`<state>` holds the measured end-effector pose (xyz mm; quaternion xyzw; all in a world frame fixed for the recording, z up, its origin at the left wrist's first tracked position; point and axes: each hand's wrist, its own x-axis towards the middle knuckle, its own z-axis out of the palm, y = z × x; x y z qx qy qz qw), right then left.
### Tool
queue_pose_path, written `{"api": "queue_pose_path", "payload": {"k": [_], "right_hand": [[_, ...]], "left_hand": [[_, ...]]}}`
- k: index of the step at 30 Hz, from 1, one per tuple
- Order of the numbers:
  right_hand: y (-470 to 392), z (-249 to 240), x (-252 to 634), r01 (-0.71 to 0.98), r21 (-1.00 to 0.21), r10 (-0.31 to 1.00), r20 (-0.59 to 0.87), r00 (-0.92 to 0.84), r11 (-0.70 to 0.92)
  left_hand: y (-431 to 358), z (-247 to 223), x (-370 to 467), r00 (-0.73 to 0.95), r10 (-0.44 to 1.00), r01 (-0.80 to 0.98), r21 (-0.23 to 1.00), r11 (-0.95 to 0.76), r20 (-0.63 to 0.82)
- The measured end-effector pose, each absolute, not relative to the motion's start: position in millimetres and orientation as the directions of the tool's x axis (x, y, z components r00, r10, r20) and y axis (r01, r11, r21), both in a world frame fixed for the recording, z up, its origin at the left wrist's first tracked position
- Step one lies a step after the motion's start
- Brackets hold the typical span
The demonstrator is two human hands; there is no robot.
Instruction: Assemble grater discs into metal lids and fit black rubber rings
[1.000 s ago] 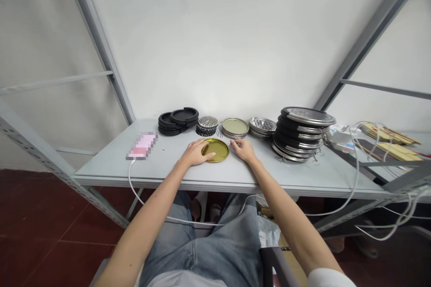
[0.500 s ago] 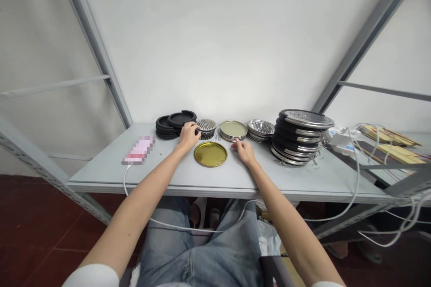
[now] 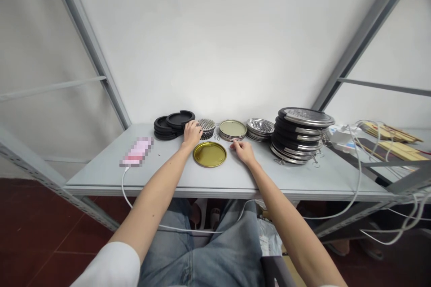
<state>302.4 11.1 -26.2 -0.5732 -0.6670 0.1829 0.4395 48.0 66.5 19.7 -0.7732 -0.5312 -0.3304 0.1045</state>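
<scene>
Flat on the grey table [image 3: 269, 179] lies a gold round lid [image 3: 210, 154] between my two hands. My left hand [image 3: 193, 133] is at the left edge of a small stack of studded metal discs [image 3: 206, 125], its fingers bent; whether they grip a disc is hidden. My right hand [image 3: 243, 150] rests on the table with fingers curled together, just in front of a stack of pale round lids [image 3: 232, 128]; anything in its fingers is too small to make out. Black round trays [image 3: 180, 119] sit left of my left hand. Small metal clips [image 3: 217, 136] lie between the stacks.
Perforated metal discs [image 3: 260, 126] are stacked behind my right hand. A tall pile of black and silver rounds [image 3: 299, 136] stands further right. On the left lies a pink phone [image 3: 137, 151] with a white cable [image 3: 125, 189]. Metal posts frame both sides.
My left hand has moved slightly right, from beside the black trays onto the edge of the studded discs. My right hand has stayed nearly still.
</scene>
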Motion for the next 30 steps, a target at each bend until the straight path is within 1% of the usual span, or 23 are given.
{"api": "queue_pose_path", "payload": {"k": [7,12,17,23,26,30], "right_hand": [[8.0,-23.5,302.2,0.618,-0.740,0.927,0.372,0.046,0.266],[7.4,-23.2,302.0,0.595,-0.751,0.913,0.402,0.067,0.287],[8.9,-25.5,302.4,0.610,-0.738,0.911,0.408,0.064,0.288],[8.7,-25.1,302.4,0.615,-0.736,0.912,0.405,0.065,0.283],[8.0,-24.3,302.3,0.608,-0.741,0.911,0.407,0.069,0.285],[7.6,-24.4,302.6,0.601,-0.748,0.912,0.403,0.073,0.282]], "left_hand": [[68.8,28.7,53.8,0.304,0.750,0.914,0.041,-0.403,0.588],[70.6,36.4,52.7,0.354,0.764,0.916,-0.034,-0.401,0.539],[75.3,40.1,47.3,0.337,0.783,0.924,-0.023,-0.382,0.522],[82.8,41.8,42.5,0.402,0.804,0.904,-0.052,-0.424,0.438],[83.8,42.6,43.6,0.402,0.806,0.907,-0.067,-0.416,0.435],[82.8,44.6,46.0,0.401,0.807,0.905,-0.050,-0.423,0.433]]}}
